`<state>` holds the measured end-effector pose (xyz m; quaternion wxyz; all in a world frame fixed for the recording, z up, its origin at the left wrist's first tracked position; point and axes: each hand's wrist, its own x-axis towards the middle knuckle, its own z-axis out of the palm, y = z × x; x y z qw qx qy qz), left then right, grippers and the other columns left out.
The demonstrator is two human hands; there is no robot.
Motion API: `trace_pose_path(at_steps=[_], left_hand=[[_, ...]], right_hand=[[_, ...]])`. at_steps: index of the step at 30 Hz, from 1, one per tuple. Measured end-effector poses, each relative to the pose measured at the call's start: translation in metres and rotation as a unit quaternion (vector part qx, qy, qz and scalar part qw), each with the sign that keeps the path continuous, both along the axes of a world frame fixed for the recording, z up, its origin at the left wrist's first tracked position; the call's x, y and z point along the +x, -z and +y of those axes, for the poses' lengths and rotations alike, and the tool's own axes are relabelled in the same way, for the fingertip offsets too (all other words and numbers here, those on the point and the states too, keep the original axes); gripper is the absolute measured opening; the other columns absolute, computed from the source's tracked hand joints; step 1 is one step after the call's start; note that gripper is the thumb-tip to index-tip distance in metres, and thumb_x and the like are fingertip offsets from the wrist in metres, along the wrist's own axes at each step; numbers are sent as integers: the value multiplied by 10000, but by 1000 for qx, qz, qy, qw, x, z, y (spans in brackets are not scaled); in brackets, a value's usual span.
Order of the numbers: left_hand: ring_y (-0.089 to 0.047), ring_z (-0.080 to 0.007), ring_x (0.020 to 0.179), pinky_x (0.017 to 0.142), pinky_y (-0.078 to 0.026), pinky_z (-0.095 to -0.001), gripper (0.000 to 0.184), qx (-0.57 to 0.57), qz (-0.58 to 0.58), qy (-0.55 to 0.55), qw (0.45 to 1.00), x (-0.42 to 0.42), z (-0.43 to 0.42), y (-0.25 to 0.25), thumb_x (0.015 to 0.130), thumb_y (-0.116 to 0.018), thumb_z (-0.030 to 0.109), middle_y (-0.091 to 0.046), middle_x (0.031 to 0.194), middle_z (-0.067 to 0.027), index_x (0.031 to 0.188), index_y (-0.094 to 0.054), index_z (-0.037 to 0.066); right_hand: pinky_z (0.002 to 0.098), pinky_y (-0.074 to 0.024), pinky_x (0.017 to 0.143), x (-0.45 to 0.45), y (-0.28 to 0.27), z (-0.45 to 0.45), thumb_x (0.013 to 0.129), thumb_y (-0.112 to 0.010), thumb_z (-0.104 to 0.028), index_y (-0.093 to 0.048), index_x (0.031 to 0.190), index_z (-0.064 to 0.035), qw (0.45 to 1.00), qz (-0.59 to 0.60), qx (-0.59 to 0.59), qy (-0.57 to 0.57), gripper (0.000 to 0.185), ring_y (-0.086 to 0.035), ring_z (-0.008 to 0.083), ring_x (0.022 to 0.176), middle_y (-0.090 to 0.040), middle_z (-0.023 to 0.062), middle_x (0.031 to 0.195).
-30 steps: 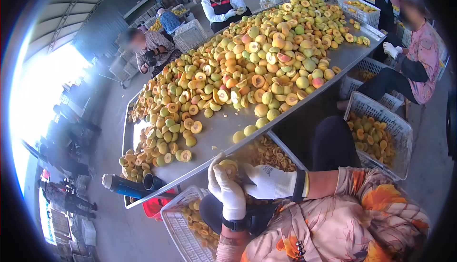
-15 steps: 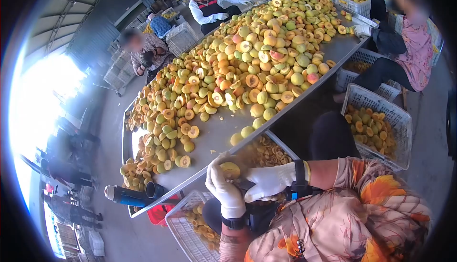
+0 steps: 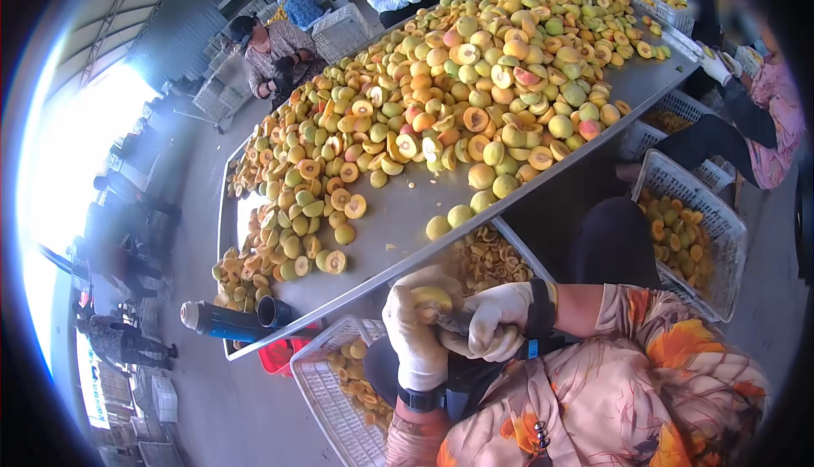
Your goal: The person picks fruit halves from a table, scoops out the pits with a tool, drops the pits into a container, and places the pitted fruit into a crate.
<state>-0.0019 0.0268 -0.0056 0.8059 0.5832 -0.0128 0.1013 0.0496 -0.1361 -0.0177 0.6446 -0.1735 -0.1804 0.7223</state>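
**Yellow fruit piece point(image 3: 432, 300) held in the left hand point(image 3: 414, 331), right hand point(image 3: 493, 318) close beside it**

The yellow fruit piece is clamped in the fingers of the gloved left hand, just in front of the near edge of the metal table point(image 3: 398, 221). The fingers of the right hand, also gloved, are curled in next to it; whether anything is gripped inside them cannot be told (a dark patch is seen between the two hands, too blurred to be named).

For good handling, the piece is probably best held firmly enough not to slip, yet lightly, since ripe flesh could be bruised by a hard squeeze. The left fingertips should be set well clear of wherever the right hand is worked, and the piece is best turned in small steps.

Its skin is seen as yellow with a slight greenish tinge, rounded, and partly covered by the glove, so whole or halved cannot be told. In the heap of fruit point(image 3: 441, 85) on the table, many halves are turned cut face up, with orange flesh shown. More pieces are held in the white crate point(image 3: 326, 399) beside the left wrist.
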Motion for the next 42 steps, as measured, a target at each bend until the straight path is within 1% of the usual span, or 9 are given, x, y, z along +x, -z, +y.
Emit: trace_pose_path(at_steps=[7, 11, 14, 15, 25, 27, 34, 39, 42], left_hand=[[-611, -192, 695, 609, -494, -317, 489, -228, 132, -162, 951, -11, 61, 14, 1035, -542, 471, -651, 781, -95, 1077, -627, -9], [-640, -171, 756, 703, -510, -304, 329, 81, 160, -231, 956, -58, 154, 28, 984, -655, 287, -668, 809, -94, 1064, -686, -30], [-672, -294, 938, 837, -520, -395, 329, 558, 249, -237, 755, -68, 235, 74, 935, -696, 240, -695, 1029, -174, 1123, -699, -31], [-665, -311, 964, 854, -515, -415, 338, 579, 238, -251, 738, -55, 246, 76, 931, -698, 242, -687, 1064, -182, 1128, -695, -32], [-702, -403, 1000, 874, -528, -479, 513, 674, 265, -167, 669, 149, 258, 113, 863, -742, 448, -739, 1029, -223, 1155, -651, 36], [-705, -410, 983, 845, -537, -488, 510, 648, 238, -192, 698, 159, 254, 123, 835, -755, 419, -741, 1008, -225, 1140, -653, 24], [-654, -206, 773, 711, -515, -333, 391, 514, 280, -139, 799, 143, 232, 92, 784, -651, 215, -705, 886, -138, 1100, -642, -15], [-626, -214, 939, 864, -537, -345, 285, 18, 159, -92, 983, 91, 158, 58, 793, -522, 38, -644, 1075, -136, 1066, -590, -7], [-632, -259, 1001, 898, -561, -360, 414, 41, 74, -62, 994, 55, 105, 40, 840, -524, 65, -637, 1169, -190, 1240, -555, -40]], right_hand=[[252, -252, 319, 10, 10, 34, 794, -716, -80, -534, 788, 24, 989, -103, 72, -72, 209, -369, 87, 338, -445, 20, 502], [292, -409, 441, 52, 36, 25, 807, -743, -193, -634, 890, 14, 956, -281, -44, -68, 248, -544, 144, 493, -584, 73, 634], [451, -528, 717, 62, 114, 17, 853, -649, -248, -658, 975, 34, 713, -657, -246, 9, 307, -685, 337, 787, -701, 207, 861], [510, -528, 786, 66, 142, 15, 867, -621, -260, -658, 983, 40, 638, -705, -309, -1, 323, -691, 409, 850, -706, 253, 905], [514, -539, 835, 55, 112, 18, 882, -619, -231, -638, 1153, -14, 565, -744, -355, 43, 348, -700, 407, 968, -720, 240, 1037], [512, -545, 837, 65, 138, 5, 875, -628, -211, -628, 1180, -5, 512, -752, -385, -154, 368, -704, 402, 976, -719, 248, 1051], [530, -524, 797, 53, 93, 8, 905, -591, -253, -584, 1103, 4, 602, -719, -324, 125, 324, -685, 454, 907, -705, 272, 956], [527, -519, 757, 32, 46, 26, 910, -649, -235, -548, 1072, -2, 623, -685, -201, 320, 301, -675, 475, 863, -681, 275, 848], [525, -522, 729, 18, 30, 41, 909, -679, -202, -521, 1079, -2, 604, -680, -143, 391, 307, -669, 485, 837, -677, 276, 842]])
